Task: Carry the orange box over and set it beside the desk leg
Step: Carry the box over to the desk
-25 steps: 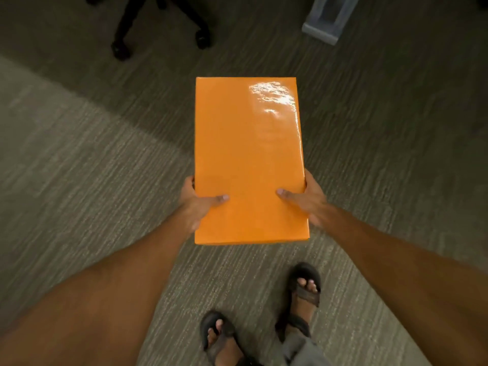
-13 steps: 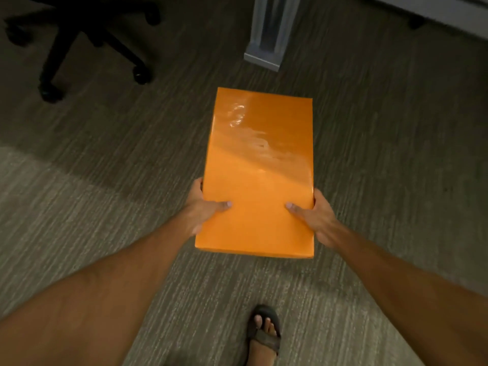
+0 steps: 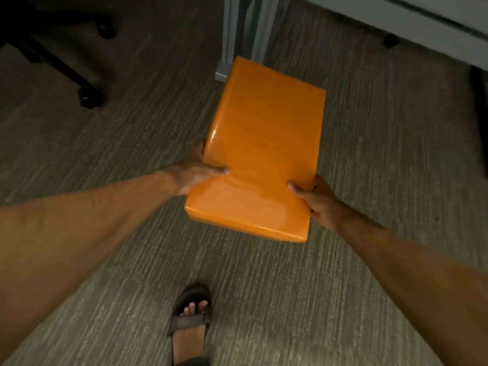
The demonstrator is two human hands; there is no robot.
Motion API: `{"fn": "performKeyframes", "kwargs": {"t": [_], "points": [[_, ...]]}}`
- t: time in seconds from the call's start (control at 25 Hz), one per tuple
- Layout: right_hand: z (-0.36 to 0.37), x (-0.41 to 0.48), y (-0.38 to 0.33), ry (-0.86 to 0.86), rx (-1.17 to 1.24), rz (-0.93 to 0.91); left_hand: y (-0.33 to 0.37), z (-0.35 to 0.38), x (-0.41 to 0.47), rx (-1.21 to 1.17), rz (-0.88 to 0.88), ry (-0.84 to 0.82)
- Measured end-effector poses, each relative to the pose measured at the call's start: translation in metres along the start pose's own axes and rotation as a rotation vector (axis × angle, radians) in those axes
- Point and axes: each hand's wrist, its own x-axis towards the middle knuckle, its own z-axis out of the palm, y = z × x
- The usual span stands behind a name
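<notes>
Item: orange box [image 3: 260, 151], glossy wrap, held above the carpet [image 3: 132, 128] just short of the desk leg [image 3: 245, 30]. Left hand [image 3: 194, 173] and right hand [image 3: 320, 204] gripped its long sides, fingers curled under, thumbs on top. Judged light, stiff, slippery. Leg's foot partly hidden; underside unseen.

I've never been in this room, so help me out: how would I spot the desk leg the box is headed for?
Start at the pale desk edge running across the upper right. Left of it, the desk leg comes straight down to the carpet, its foot partly hidden behind the far end of the orange box. It is a light grey ribbed post, unlike the black wheeled chair base at upper left.
</notes>
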Motion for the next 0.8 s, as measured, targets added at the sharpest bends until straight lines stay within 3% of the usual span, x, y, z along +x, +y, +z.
{"fn": "performKeyframes", "kwargs": {"t": [0.08, 0.4, 0.8], "points": [[0.002, 0.021, -0.021, 0.011, -0.001, 0.014, 0.016, -0.010, 0.027, 0.033, 0.021, -0.059], [-0.021, 0.116, -0.072, 0.053, -0.019, 0.045, 0.072, 0.001, 0.139, 0.063, 0.003, -0.033], [-0.082, 0.301, -0.075, 0.121, -0.045, 0.007, 0.093, 0.052, 0.325, 0.094, 0.066, -0.114]]}}
